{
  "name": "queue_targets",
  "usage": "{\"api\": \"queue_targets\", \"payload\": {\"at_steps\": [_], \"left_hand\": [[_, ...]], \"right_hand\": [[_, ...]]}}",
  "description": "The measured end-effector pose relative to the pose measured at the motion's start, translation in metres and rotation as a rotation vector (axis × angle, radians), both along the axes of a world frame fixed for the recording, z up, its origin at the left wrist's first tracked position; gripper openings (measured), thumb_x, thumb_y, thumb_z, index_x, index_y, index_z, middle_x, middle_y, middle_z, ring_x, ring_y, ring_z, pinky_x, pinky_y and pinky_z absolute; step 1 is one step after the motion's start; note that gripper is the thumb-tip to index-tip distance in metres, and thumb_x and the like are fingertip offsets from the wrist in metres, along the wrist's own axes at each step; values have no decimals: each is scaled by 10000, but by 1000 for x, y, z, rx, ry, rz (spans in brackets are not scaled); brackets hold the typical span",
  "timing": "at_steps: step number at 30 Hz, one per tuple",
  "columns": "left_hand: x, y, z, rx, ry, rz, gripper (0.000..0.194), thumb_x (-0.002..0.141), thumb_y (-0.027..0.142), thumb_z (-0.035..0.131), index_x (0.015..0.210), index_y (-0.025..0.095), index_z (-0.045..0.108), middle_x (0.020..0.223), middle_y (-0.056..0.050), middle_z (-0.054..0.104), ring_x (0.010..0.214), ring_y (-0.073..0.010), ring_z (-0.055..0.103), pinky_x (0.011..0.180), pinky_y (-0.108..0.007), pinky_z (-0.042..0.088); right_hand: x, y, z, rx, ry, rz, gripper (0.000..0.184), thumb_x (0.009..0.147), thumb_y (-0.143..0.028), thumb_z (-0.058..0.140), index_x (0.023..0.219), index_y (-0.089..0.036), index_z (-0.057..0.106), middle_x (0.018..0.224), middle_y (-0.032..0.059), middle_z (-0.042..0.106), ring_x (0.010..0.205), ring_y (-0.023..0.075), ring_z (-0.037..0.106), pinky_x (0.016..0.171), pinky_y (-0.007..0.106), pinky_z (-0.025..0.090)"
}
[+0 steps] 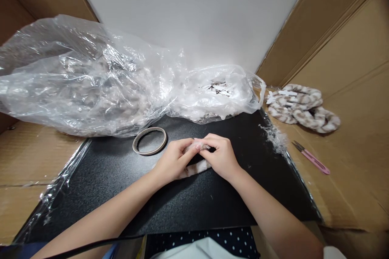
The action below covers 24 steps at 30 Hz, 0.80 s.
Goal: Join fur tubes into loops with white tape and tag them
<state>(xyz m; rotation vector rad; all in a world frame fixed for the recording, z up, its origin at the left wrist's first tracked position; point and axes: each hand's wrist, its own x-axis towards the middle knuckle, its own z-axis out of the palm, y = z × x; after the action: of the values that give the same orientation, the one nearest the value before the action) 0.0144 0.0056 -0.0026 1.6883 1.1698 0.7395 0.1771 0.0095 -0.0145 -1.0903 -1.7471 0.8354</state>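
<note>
Both my hands meet over the middle of a black tabletop, pinching a fluffy white-and-brown plush band (197, 167) between thumbs and fingertips. My left hand (174, 158) is closed on its left side, and my right hand (221, 156) is closed on its right side. The band's lower part curves beneath my hands, and its upper part is mostly hidden by my fingers. Left of my left hand lies a beige ring (150, 141), flat on the table.
A large clear plastic bag (91, 85) of fluffy pieces lies at the back left, beside a smaller bag (217, 93) with white-and-brown pieces. On cardboard (349, 149) at right are several finished-looking plush bands (304, 107) and pink thread snips (311, 158). Loose fluff (276, 139) clings to the table's right edge.
</note>
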Motion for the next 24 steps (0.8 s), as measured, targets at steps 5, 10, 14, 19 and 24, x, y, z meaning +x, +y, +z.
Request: {"api": "queue_targets", "payload": {"at_steps": [5, 10, 14, 19, 24], "left_hand": [[1, 1, 0, -94, -190, 77, 303, 892, 392, 531, 744, 140, 613, 620, 29, 495, 579, -100, 398, 554, -211, 339], [1, 1, 3, -113, -228, 108, 285, 880, 381, 550, 727, 150, 616, 527, 54, 407, 517, -94, 347, 527, -209, 331], [1, 2, 2, -92, -183, 98, 307, 891, 399, 529, 764, 143, 640, 557, 39, 449, 539, -102, 370, 528, -210, 325], [0, 3, -1, -68, -157, 54, 348, 912, 410, 491, 740, 137, 621, 583, 42, 435, 559, -97, 370, 533, -204, 314], [2, 0, -5, -99, -211, 42, 396, 920, 448, 454, 723, 131, 589, 596, 41, 401, 557, -93, 336, 502, -203, 275]], "right_hand": [[1, 0, 2, 28, -44, 19, 218, 762, -104, 661, 935, -200, 750, 737, 3, 605, 673, 137, 568, 622, 257, 450], [6, 1, 10, 74, 30, -34, 352, 724, -196, 751, 1070, -175, 688, 831, 25, 626, 746, 151, 599, 723, 285, 504], [5, 0, 12, 106, 56, -65, 67, 789, -195, 699, 852, -191, 722, 718, 8, 630, 655, 132, 588, 641, 264, 485], [2, 0, 8, 65, 106, -22, 36, 795, -175, 697, 802, -186, 730, 721, 20, 661, 675, 142, 615, 642, 269, 483], [-2, -1, 2, 22, 179, -28, 71, 770, -191, 723, 708, -176, 692, 661, -2, 605, 615, 125, 555, 587, 257, 445]]}}
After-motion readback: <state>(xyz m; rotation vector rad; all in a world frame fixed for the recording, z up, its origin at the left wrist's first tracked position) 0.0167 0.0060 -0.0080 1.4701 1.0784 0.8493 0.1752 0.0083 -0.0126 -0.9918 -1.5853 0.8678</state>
